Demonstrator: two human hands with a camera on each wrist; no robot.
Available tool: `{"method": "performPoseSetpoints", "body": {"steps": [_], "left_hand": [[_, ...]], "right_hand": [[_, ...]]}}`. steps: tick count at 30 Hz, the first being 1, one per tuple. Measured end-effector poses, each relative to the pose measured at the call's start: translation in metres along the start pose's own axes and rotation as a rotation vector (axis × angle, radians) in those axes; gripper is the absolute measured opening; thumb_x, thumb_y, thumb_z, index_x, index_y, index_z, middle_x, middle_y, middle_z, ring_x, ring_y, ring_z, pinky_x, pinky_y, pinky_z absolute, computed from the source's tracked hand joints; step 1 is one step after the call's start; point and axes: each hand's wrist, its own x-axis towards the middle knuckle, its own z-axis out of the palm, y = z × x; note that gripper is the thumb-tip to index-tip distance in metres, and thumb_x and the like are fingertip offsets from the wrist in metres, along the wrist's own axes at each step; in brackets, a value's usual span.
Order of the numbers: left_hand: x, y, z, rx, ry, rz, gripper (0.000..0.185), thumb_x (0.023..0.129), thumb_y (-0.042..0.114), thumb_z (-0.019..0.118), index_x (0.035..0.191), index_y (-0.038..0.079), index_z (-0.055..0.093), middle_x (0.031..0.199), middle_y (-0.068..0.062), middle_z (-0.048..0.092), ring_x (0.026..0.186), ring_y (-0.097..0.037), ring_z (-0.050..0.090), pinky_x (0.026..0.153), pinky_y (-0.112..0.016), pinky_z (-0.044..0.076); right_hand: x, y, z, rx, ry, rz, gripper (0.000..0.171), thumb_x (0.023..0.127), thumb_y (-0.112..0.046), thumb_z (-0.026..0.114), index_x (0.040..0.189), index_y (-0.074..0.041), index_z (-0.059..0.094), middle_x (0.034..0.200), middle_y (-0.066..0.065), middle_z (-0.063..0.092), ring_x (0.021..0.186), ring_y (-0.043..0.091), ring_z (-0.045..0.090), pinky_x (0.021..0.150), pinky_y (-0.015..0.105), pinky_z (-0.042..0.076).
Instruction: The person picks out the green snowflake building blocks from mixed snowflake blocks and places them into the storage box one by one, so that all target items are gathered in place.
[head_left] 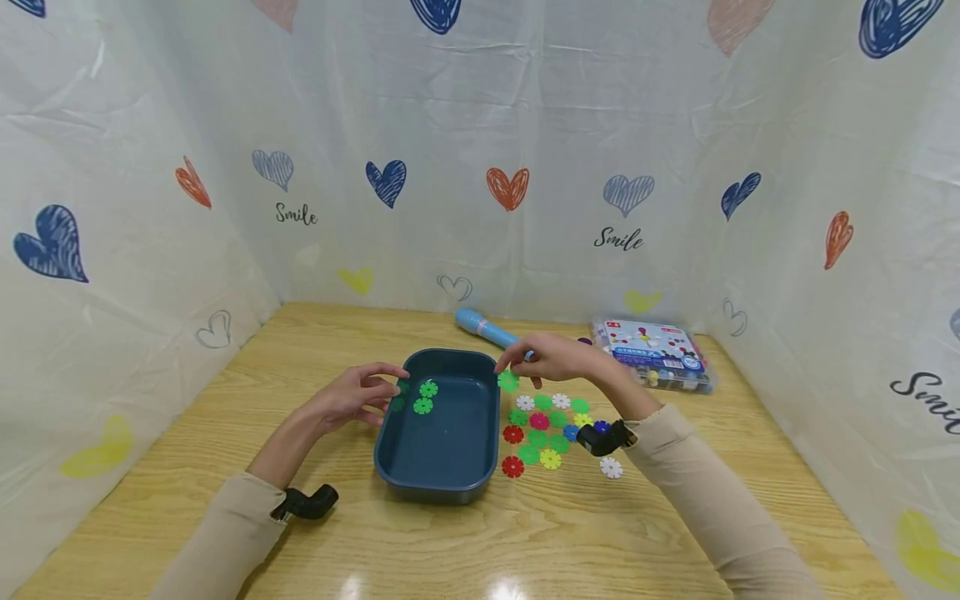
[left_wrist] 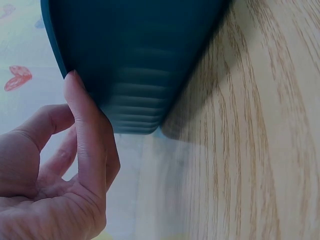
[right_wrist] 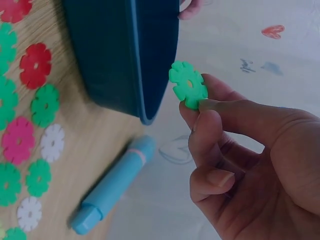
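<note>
In the middle of the head view, the right hand (head_left: 553,357) pinches a bright green, notched, flower-shaped disc (head_left: 508,382) by its edge, near the upper right rim of a dark blue, round-cornered rectangular tray (head_left: 442,454). At centre left, the left hand (head_left: 352,400), fingers loosely spread, touches the tray's rim; two green discs (head_left: 423,407) lie inside, upper left.

Your right hand (head_left: 553,357) pinches a green disc (head_left: 508,382) near the blue tray (head_left: 450,433); your left hand (head_left: 351,398) touches the tray's left side.
</note>
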Motion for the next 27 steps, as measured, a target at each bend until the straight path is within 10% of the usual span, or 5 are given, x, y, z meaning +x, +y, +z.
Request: {"method": "performPoseSetpoints", "body": {"steps": [23,27], "left_hand": [[0.002,-0.001,-0.001,0.01,-0.002,0.003,0.046,0.099,0.021,0.06,0.141,0.007,0.047,0.108,-0.007,0.063,0.079,-0.015,0.062,0.065,-0.03,0.06],[0.002,-0.001,-0.001,0.01,-0.006,0.005,0.046,0.099,0.021,0.059,0.141,0.008,0.046,0.108,-0.007,0.063,0.08,-0.015,0.063,0.066,-0.03,0.06]], "right_hand": [[0.077,-0.018,0.012,0.097,-0.11,0.027,0.028,0.1,-0.004,0.052,0.125,-0.002,0.065,0.105,0.012,0.072,0.074,0.039,0.064,0.067,0.035,0.056],[0.09,-0.019,0.019,0.116,-0.111,0.036,0.028,0.099,-0.004,0.053,0.125,-0.002,0.065,0.102,0.015,0.072,0.065,0.028,0.064,0.057,0.026,0.051]]}}
